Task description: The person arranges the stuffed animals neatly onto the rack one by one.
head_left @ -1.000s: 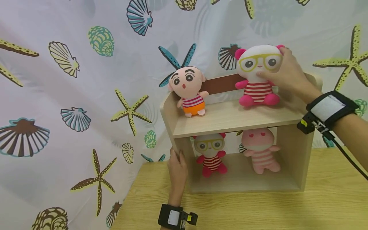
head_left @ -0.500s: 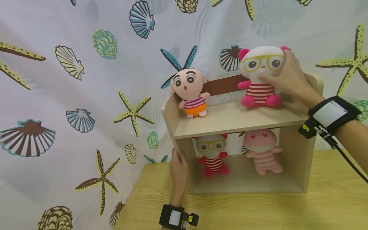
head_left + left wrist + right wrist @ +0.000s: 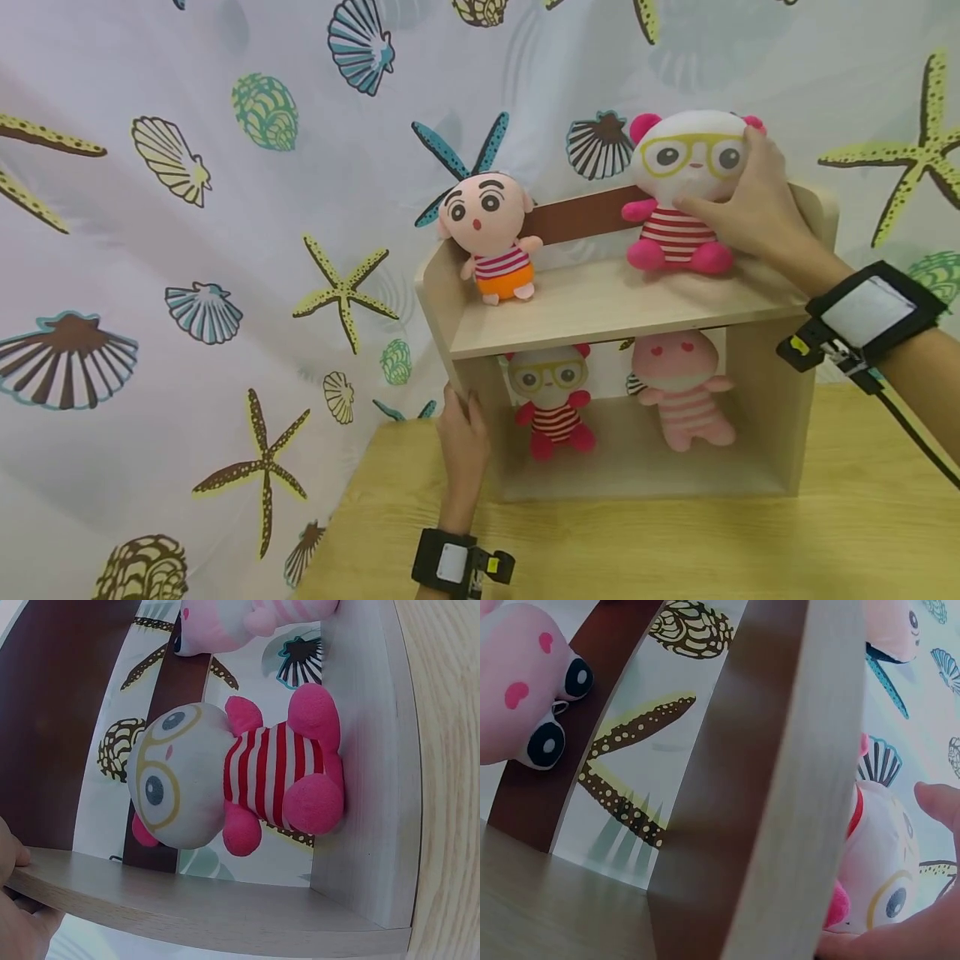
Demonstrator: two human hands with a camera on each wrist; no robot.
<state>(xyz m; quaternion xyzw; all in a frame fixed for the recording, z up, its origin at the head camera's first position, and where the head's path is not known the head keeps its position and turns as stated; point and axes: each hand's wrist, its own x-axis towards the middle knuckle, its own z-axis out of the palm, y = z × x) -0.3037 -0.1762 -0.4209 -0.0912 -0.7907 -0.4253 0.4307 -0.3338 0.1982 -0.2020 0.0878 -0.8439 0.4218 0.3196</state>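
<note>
Pink-eared panda toy (image 3: 686, 196), upright on the top shelf, is gripped by the right hand (image 3: 750, 204); the shelf's (image 3: 600, 321) left edge is held by the left hand (image 3: 463, 437).

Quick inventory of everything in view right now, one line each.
panda plush with glasses: 1, white and pink, top shelf right, held
boy plush: 1, peach, orange shorts, top shelf left
small panda plush: 1, white and red, lower compartment left
pink plush: 1, pale pink, lower compartment right
shelf unit: 1, light wood, on table
table: 1, yellow wood
curtain: 1, white, shells and starfish
left hand: grips shelf unit's left wall
right hand: holds panda plush with glasses
</note>
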